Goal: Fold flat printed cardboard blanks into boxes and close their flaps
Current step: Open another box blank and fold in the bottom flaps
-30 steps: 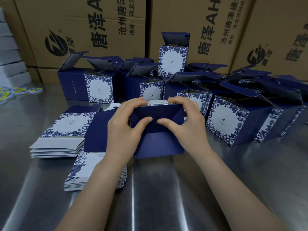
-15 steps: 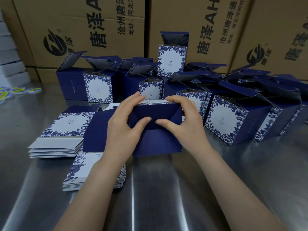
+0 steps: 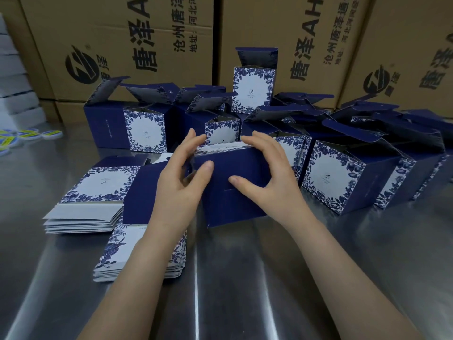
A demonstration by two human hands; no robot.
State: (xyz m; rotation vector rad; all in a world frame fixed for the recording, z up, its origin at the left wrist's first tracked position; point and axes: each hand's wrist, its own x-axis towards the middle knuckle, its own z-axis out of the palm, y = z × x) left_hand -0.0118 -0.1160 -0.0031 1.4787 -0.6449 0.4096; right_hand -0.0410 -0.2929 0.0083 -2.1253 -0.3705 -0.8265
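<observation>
Steel table (image 3: 245, 278): left hand (image 3: 180, 185), right hand (image 3: 268, 179), grips apparently holding navy box (image 3: 235, 202).

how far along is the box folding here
Done: many folded boxes crowd the back of the steel table, their top flaps standing open. In hand: the left hand and right hand grip one dark blue box, whose facing end looks closed flat. Left: two stacks of flat blanks, a far stack and a near stack.
</observation>
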